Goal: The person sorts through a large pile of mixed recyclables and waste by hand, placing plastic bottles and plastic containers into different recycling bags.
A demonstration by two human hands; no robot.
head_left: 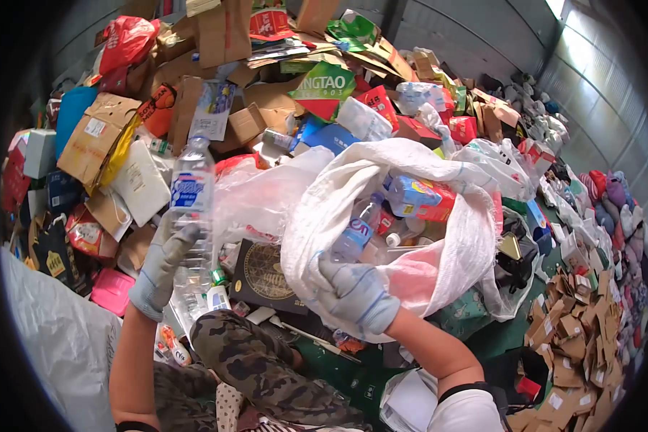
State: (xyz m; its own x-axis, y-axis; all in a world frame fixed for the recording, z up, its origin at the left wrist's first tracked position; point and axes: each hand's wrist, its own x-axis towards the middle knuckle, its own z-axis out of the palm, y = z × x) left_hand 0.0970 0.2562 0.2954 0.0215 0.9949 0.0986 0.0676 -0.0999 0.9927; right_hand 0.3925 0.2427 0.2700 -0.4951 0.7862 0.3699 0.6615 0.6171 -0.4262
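My left hand [167,263], in a pale work glove, is closed round a clear plastic bottle [194,176] with a blue and white label, held upright with its neck at the top. My right hand [356,291], gloved too, grips the near left edge of a white woven sack [446,277]. The sack's rolled rim stands wide. Inside its mouth, just above my right fingers, is another clear bottle [354,234] with a purple-blue label. An orange and blue package [421,198] and several small containers also show in the sack.
A tall heap of flattened cardboard [97,140], bags and packaging rises ahead. A black box with a gold pattern [266,277] lies between my hands. At the lower left is a large white sack [57,338]; cardboard pieces [565,345] pile up at the right. My camouflage-clad knee [252,353] is in front.
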